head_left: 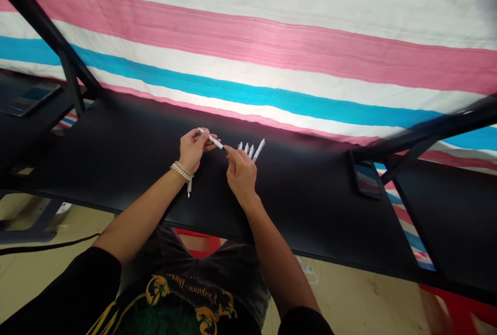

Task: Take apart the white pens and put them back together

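Note:
A white pen (216, 142) is held between both hands above the black table. My left hand (193, 149) grips its barrel between thumb and fingers, with a beaded bracelet on the wrist. My right hand (241, 170) is pinched at the pen's right end; anything small between those fingertips is too small to make out. Several white pens lie side by side just beyond my right hand, partly covered by it, the rightmost (258, 149) showing most. Another white pen (189, 188) lies beside my left wrist, partly hidden under it.
The black table (310, 205) runs across the view. A phone (366, 175) lies at its right, and a dark flat device (31, 99) at the far left. Black metal struts (72, 78) stand at both sides. A striped cloth (240, 45) hangs behind. Red stools show below.

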A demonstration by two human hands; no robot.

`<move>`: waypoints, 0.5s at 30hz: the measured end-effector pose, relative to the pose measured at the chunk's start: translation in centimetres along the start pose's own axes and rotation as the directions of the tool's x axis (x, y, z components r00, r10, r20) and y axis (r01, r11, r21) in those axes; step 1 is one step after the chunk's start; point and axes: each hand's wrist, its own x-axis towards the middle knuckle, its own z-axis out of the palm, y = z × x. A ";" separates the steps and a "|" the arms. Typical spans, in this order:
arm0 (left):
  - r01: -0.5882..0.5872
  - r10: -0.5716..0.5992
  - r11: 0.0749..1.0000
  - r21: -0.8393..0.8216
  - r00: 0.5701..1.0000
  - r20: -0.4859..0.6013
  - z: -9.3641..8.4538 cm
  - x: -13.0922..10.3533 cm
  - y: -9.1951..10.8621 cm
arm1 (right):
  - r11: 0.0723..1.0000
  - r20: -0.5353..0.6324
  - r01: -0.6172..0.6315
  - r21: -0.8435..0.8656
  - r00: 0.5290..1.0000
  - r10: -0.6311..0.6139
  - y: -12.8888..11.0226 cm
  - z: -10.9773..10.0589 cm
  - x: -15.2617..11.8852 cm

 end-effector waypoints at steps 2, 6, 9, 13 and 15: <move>-0.018 0.015 0.999 -0.039 0.997 -0.069 -0.3 0.4 0.2 | 0.999 -0.065 0.003 -0.035 0.998 -0.005 0.3 -0.4 0.2; -0.029 0.007 0.991 -0.128 0.985 -0.171 -1.2 1.3 0.6 | 1.000 -0.160 0.002 0.004 0.987 -0.001 0.7 -1.2 0.6; -0.008 -0.007 0.992 -0.127 0.993 -0.119 -1.2 1.2 0.6 | 0.999 -0.150 0.029 0.036 0.988 -0.023 0.6 -1.0 0.6; 0.030 -0.030 0.999 -0.023 1.000 0.003 -0.2 0.2 0.0 | 0.998 -0.081 0.034 0.049 0.996 -0.030 0.0 -0.1 0.2; 0.027 -0.027 1.000 0.001 0.999 0.028 0.3 -0.3 -0.3 | 0.997 -0.078 0.048 0.065 0.996 -0.043 -0.3 0.3 0.0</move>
